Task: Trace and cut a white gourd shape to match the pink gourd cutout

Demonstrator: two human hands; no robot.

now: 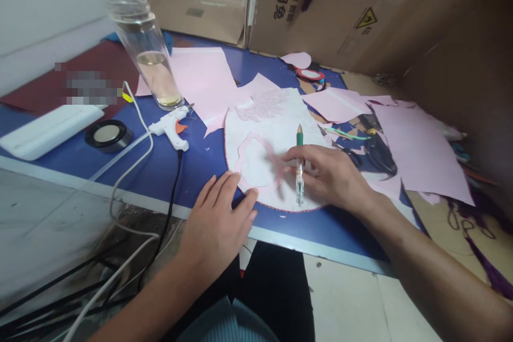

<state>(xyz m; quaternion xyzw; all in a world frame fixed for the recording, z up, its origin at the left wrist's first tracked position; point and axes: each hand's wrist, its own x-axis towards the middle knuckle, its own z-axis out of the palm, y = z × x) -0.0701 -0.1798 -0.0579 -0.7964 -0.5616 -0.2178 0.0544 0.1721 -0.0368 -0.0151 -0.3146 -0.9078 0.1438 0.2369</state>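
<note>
Pen [300, 171] fore-and-aft; tip [299, 128] forward

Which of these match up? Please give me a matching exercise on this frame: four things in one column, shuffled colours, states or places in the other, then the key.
Things
1. Pen
2. Glue gun
3. Glass bottle
4. Pink loop

Descriptions
A. Partly filled with pale liquid
B. Flat on the white piece
C. White with an orange trigger
D. In the right hand

Pairs: 1-D, 2-C, 3-A, 4-B
</note>
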